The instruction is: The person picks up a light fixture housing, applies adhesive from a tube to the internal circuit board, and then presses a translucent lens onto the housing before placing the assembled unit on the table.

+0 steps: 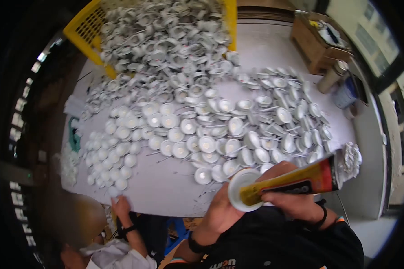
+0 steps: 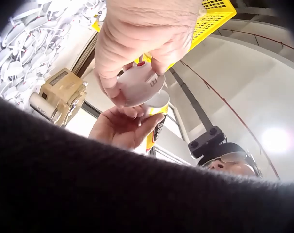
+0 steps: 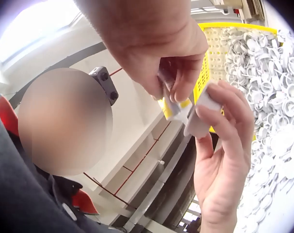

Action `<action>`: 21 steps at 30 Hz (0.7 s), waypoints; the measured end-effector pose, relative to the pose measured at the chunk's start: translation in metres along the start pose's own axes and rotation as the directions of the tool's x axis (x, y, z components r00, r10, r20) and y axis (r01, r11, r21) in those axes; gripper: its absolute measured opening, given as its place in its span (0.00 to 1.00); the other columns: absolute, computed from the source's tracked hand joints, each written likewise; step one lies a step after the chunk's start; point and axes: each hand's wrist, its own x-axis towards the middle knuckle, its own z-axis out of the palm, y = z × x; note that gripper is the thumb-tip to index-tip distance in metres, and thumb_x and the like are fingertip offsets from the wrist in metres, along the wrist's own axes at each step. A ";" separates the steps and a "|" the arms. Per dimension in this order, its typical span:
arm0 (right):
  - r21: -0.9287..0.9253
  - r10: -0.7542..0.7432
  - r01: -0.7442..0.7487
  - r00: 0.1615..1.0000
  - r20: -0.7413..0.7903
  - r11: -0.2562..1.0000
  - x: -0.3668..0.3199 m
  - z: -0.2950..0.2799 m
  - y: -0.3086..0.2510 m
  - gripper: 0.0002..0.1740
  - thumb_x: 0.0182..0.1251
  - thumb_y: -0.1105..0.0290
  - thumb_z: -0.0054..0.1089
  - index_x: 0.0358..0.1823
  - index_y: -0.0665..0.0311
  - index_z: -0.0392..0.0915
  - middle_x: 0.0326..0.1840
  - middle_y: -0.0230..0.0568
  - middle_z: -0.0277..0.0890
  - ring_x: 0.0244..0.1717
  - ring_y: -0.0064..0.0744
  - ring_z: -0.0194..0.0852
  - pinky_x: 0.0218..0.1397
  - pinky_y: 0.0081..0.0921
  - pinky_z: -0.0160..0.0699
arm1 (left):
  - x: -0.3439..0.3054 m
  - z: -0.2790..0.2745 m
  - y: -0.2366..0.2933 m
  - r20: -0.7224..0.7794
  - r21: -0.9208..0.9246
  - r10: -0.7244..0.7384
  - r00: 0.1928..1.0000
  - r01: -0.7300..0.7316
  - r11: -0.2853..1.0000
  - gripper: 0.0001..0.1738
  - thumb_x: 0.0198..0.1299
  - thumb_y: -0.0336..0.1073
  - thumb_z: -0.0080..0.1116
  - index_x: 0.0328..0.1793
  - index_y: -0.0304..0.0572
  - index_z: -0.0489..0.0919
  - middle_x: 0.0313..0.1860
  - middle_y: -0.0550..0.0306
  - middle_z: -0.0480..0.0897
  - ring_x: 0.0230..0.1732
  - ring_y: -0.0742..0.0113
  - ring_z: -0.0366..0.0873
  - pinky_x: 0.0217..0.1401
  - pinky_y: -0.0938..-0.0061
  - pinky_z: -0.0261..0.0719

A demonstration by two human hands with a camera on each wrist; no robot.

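Observation:
A round white cap-like part (image 1: 234, 190) is pinched by its rim in the left hand (image 1: 220, 214). My right hand (image 1: 294, 201) grips a yellow, black and red tube (image 1: 296, 181), its nozzle end over the inside of the white part. In the left wrist view, the left hand (image 2: 142, 36) holds the white part (image 2: 141, 87) with its marked back showing, and the tube (image 2: 154, 128) is behind it. The right wrist view has the right hand (image 3: 154, 48) squeezing the tube (image 3: 172, 109), its tip close to the white part (image 3: 203, 114) in the left hand (image 3: 224, 150).
White round parts (image 1: 206, 144) cover much of the table (image 1: 157, 197). A yellow crate (image 1: 83, 33) heaped with white rings stands at the back. At the right are a cardboard box (image 1: 316, 49), a metal flask (image 1: 332, 77) and crumpled foil (image 1: 352, 159). Another person's hand (image 1: 121, 208) is front left.

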 end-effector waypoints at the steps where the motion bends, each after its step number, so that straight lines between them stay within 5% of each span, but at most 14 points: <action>1: -0.149 -0.173 0.159 0.981 -0.084 0.976 0.005 0.002 0.006 0.11 0.43 0.72 0.61 0.29 0.67 0.71 0.31 0.39 0.69 0.34 0.27 0.67 0.39 0.23 0.65 | 0.002 -0.003 -0.001 0.017 -0.014 0.005 1.000 -0.005 1.000 0.32 0.54 0.48 0.43 0.60 0.36 0.51 0.56 0.52 0.61 0.57 0.64 0.60 0.57 0.68 0.59; 2: -0.298 -0.355 0.300 0.923 -0.147 0.906 0.010 0.004 0.011 0.11 0.44 0.72 0.59 0.29 0.67 0.70 0.31 0.39 0.69 0.33 0.26 0.66 0.39 0.23 0.64 | 0.003 -0.002 0.000 0.070 -0.024 0.036 0.997 -0.034 0.999 0.31 0.55 0.47 0.43 0.60 0.37 0.51 0.55 0.52 0.61 0.56 0.65 0.60 0.57 0.69 0.59; 4: -0.056 -0.145 0.134 0.933 -0.328 0.989 0.013 0.009 0.013 0.12 0.44 0.72 0.58 0.30 0.67 0.68 0.32 0.39 0.66 0.31 0.25 0.65 0.36 0.22 0.65 | 0.002 -0.011 0.001 0.061 -0.031 0.038 0.997 -0.036 0.999 0.30 0.57 0.47 0.39 0.60 0.36 0.51 0.56 0.52 0.60 0.57 0.65 0.59 0.58 0.70 0.58; 8: -0.124 -0.189 0.158 0.932 -0.310 0.980 0.019 0.005 0.034 0.12 0.45 0.75 0.57 0.32 0.68 0.68 0.32 0.37 0.65 0.31 0.23 0.65 0.35 0.18 0.66 | -0.007 -0.024 0.013 0.008 -0.015 0.087 0.996 -0.087 0.996 0.29 0.59 0.47 0.35 0.60 0.36 0.50 0.57 0.53 0.59 0.58 0.65 0.58 0.59 0.70 0.57; 11: 0.095 -0.117 0.164 0.920 -0.373 0.982 0.018 0.011 0.029 0.12 0.44 0.77 0.54 0.33 0.68 0.66 0.30 0.36 0.63 0.28 0.22 0.65 0.27 0.16 0.67 | -0.021 -0.050 0.025 -0.115 0.007 0.168 0.979 -0.168 0.986 0.28 0.60 0.47 0.31 0.61 0.36 0.50 0.58 0.52 0.57 0.59 0.64 0.57 0.59 0.68 0.56; 14: 0.028 -0.141 0.172 0.880 -0.454 0.985 0.016 0.003 0.040 0.15 0.45 0.73 0.55 0.36 0.69 0.65 0.28 0.37 0.64 0.20 0.24 0.65 0.22 0.17 0.66 | -0.041 -0.103 0.046 -0.297 0.029 0.324 0.898 -0.331 0.943 0.28 0.60 0.49 0.30 0.60 0.36 0.53 0.57 0.50 0.60 0.56 0.60 0.61 0.54 0.63 0.62; 16: 0.032 -0.114 0.146 0.876 -0.469 0.989 0.015 0.003 0.047 0.16 0.46 0.72 0.55 0.37 0.70 0.65 0.27 0.38 0.65 0.19 0.25 0.65 0.22 0.17 0.66 | -0.057 -0.159 0.058 -0.525 0.394 0.493 0.694 -0.315 0.863 0.27 0.59 0.50 0.30 0.56 0.35 0.57 0.53 0.50 0.65 0.53 0.60 0.64 0.52 0.65 0.66; 17: 0.031 -0.085 0.117 0.862 -0.499 0.993 0.015 0.004 0.050 0.17 0.46 0.71 0.56 0.38 0.71 0.64 0.26 0.38 0.66 0.17 0.25 0.64 0.21 0.18 0.66 | -0.065 -0.182 0.062 -0.527 0.395 0.502 0.686 -0.325 0.859 0.27 0.59 0.50 0.30 0.56 0.35 0.57 0.53 0.50 0.65 0.53 0.60 0.64 0.52 0.65 0.66; 19: 0.008 -0.081 0.098 0.864 -0.498 0.995 0.015 0.009 0.055 0.16 0.48 0.71 0.54 0.37 0.71 0.64 0.24 0.38 0.66 0.17 0.24 0.64 0.20 0.18 0.65 | -0.082 -0.223 0.069 -0.725 0.504 0.549 0.415 -0.224 0.834 0.27 0.58 0.52 0.32 0.49 0.35 0.65 0.44 0.49 0.71 0.46 0.62 0.70 0.49 0.68 0.68; 20: -0.017 -0.078 0.081 0.858 -0.509 0.997 0.016 0.011 0.057 0.14 0.50 0.71 0.52 0.37 0.72 0.65 0.23 0.37 0.66 0.17 0.23 0.64 0.19 0.18 0.64 | -0.090 -0.244 0.070 -0.729 0.501 0.549 0.408 -0.229 0.835 0.27 0.58 0.52 0.32 0.49 0.35 0.65 0.44 0.49 0.71 0.46 0.62 0.70 0.49 0.68 0.68; 21: -0.025 -0.059 0.053 0.862 -0.504 0.998 0.016 0.013 0.059 0.14 0.51 0.70 0.52 0.36 0.72 0.65 0.22 0.37 0.66 0.17 0.23 0.63 0.19 0.18 0.64 | -0.096 -0.265 0.071 -0.796 0.523 0.502 0.338 -0.033 0.852 0.26 0.58 0.53 0.33 0.46 0.35 0.67 0.41 0.50 0.73 0.43 0.62 0.71 0.45 0.69 0.69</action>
